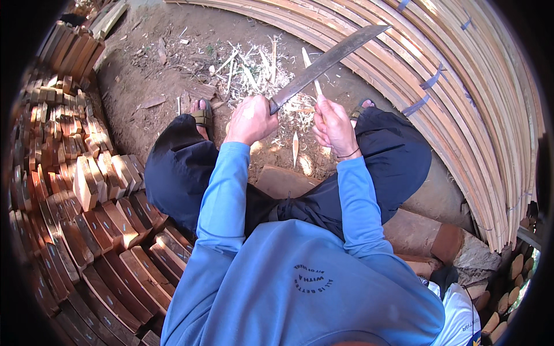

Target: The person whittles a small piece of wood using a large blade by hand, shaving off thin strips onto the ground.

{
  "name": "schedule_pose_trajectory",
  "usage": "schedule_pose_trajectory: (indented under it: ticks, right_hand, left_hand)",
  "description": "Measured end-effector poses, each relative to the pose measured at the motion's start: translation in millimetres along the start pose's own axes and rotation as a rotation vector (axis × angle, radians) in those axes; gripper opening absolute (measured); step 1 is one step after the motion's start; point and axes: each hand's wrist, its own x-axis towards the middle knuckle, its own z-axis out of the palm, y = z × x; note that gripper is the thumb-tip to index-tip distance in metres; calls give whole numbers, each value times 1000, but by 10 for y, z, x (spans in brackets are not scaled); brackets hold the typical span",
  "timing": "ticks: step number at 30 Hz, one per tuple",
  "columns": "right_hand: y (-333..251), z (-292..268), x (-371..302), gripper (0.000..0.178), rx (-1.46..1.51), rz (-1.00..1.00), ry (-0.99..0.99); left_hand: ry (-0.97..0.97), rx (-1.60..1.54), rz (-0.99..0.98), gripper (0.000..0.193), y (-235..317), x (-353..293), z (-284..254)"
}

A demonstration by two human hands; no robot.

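My left hand (pixel 251 120) is closed around the handle of a machete (pixel 334 57), whose long dark blade slants up and to the right. A thin pale wooden stick (pixel 317 81) stands between the fingers of my right hand (pixel 336 128), its far end pointing away from me. The blade crosses the stick a little beyond that hand; whether they touch I cannot tell. The handle is mostly hidden by my left fist. On the ground between my legs lies a narrow wooden piece (pixel 295 149) with pointed ends.
Pale wood shavings (pixel 254 72) litter the dirt floor ahead. Stacked reddish wood blocks (pixel 109 271) crowd the left side. Long timber strips (pixel 461 109), bound with bluish bands, curve along the right. Flat bricks or blocks (pixel 410 230) lie beside my right leg.
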Motion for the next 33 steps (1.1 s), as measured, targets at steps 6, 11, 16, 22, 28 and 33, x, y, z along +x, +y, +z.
schedule_pose_trajectory:
  ticks: [6,11,16,22,28,33]
  right_hand:
    - [-72,16,-163,35,-108,-54,-54]
    - [121,-149,141,39,-748,-447,218]
    - [112,-41,159,39,-753,-404,301]
    - [136,-37,110,38,-840,-435,276]
    - [83,-27,31,34,-706,-323,152]
    - [41,30,-85,37,-675,-415,154]
  left_hand:
    - [167,-96,-195,39,-134,237,-153]
    - [182,-118,-191,36,62,-11,-206]
    - [71,-129,-16,27,203,-215,-268]
    - [55,6,-10,31,-8,-60,90]
    - [132,-50,-45,29,-35,132,6]
    - [190,-166,-282,35,-155,264,-138]
